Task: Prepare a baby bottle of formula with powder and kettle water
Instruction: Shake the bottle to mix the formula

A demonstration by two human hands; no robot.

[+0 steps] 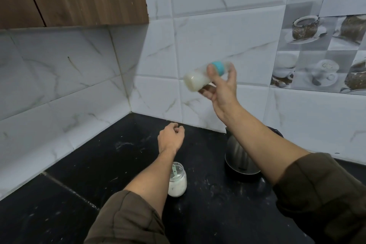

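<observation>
Nearest my view sat the left sleeve (126, 222) and the right sleeve (320, 194), both dark olive and bunched at the elbows, with bare forearms reaching out from them. I had the right arm stretched up and forward, wrist bent back, and the right hand (221, 89) gripped the baby bottle (195, 81) with thumb and fingers curled round it. The bottle lay tipped almost on its side in front of the tiled wall (217, 31), well above the black counter (79, 204). Its milky base pointed left, its teal collar (217, 67) right, and its outline was blurred. The left hand (171, 136) hovered low over the counter, fingers loosely curled and holding nothing. Just beside that forearm stood the open powder jar (177, 183), a pale green scoop handle (174, 170) inside. The steel kettle (238, 156) stood under my right forearm, partly hidden.
</observation>
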